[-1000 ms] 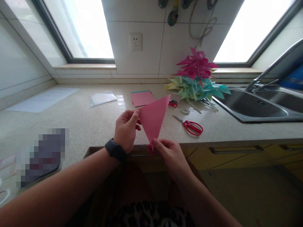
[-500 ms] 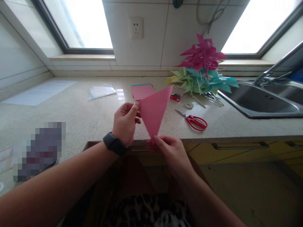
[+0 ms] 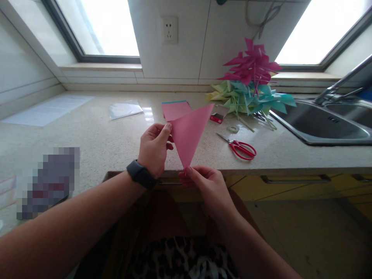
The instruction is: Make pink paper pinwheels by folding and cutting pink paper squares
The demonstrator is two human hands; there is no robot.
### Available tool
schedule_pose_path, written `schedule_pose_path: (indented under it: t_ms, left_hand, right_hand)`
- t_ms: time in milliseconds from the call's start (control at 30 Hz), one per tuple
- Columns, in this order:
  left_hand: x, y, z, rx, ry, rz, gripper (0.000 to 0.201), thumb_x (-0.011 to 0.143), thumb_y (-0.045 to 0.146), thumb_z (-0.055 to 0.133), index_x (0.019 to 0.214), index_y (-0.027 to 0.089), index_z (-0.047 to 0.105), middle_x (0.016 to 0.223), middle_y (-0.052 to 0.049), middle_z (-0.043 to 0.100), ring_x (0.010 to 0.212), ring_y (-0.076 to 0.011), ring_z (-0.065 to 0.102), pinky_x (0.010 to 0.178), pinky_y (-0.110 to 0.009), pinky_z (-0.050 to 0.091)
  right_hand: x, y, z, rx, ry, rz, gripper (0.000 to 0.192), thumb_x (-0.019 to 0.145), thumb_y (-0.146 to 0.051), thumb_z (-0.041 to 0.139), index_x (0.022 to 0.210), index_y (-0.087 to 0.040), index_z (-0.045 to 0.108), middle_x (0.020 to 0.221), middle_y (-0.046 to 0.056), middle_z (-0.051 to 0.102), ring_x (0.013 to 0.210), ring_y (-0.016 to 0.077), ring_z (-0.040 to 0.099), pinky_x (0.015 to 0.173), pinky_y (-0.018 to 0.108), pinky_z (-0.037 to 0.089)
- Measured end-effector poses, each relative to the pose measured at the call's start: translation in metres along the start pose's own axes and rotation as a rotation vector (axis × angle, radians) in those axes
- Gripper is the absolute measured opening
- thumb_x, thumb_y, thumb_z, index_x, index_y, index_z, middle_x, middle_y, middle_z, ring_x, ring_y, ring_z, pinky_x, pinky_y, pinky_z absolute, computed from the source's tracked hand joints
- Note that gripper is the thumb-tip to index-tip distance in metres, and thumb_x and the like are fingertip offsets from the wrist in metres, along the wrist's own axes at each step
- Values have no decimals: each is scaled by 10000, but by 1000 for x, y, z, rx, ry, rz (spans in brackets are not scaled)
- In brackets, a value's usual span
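A sheet of pink paper (image 3: pixel 190 133), folded into a triangle, is held up in the air near the counter's front edge. My left hand (image 3: pixel 155 147), with a dark watch on its wrist, pinches the left corner between thumb and fingers. At the bottom corner, my right hand (image 3: pixel 205 185) grips the paper, thumb on top and fingers behind. The fingertips behind the paper are partly hidden. Beyond the triangle lies a stack of pink paper squares (image 3: pixel 176 110) with a blue edge at the back, partly covered by the held sheet.
Red-handled scissors (image 3: pixel 242 150), a roll of tape (image 3: pixel 233 129) and a small red box (image 3: pixel 216 117) lie to the right. Several paper pinwheels (image 3: pixel 252 85) are heaped beside the sink (image 3: pixel 308 123). On the left are a clear packet (image 3: pixel 125 110) and printed sheets (image 3: pixel 48 110).
Both hands keep the same hold on the pink triangle. Its bottom corner has shifted very slightly left, and the camera view has moved a little.
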State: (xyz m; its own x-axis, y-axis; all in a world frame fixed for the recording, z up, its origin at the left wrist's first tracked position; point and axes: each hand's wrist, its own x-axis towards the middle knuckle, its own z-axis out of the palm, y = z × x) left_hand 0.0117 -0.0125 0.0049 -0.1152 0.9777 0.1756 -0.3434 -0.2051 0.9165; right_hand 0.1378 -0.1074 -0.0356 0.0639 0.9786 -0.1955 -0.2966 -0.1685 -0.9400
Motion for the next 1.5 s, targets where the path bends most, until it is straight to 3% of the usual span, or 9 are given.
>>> schedule_pose_path:
  t_ms: [767, 1133, 1500]
  left_hand:
    - [7, 1, -4, -41, 28, -24, 217, 782, 317, 766, 698, 201, 603, 682, 32, 619, 560, -83, 547, 443, -168, 381]
    - [8, 3, -5, -37, 47, -36, 215, 781, 311, 766, 713, 198, 597, 678, 38, 622, 567, -75, 555, 454, -151, 391]
    - [6, 0, -7, 14, 7, -54, 221, 784, 316, 758, 725, 184, 590, 670, 37, 603, 549, -76, 537, 449, -160, 410]
  right_hand:
    - [0, 6, 2, 125, -28, 14, 249, 755, -412, 839, 816, -176, 786, 783, 59, 782, 684, 146, 707, 666, 264, 577]
    - [0, 8, 4, 74, 25, -33, 256, 769, -419, 818, 773, -168, 773, 733, 54, 771, 630, 145, 694, 627, 272, 578]
    - [-8, 15, 17, 170, 116, -60, 322, 716, -417, 856, 659, -145, 694, 591, 35, 731, 477, 92, 621, 467, 184, 514]
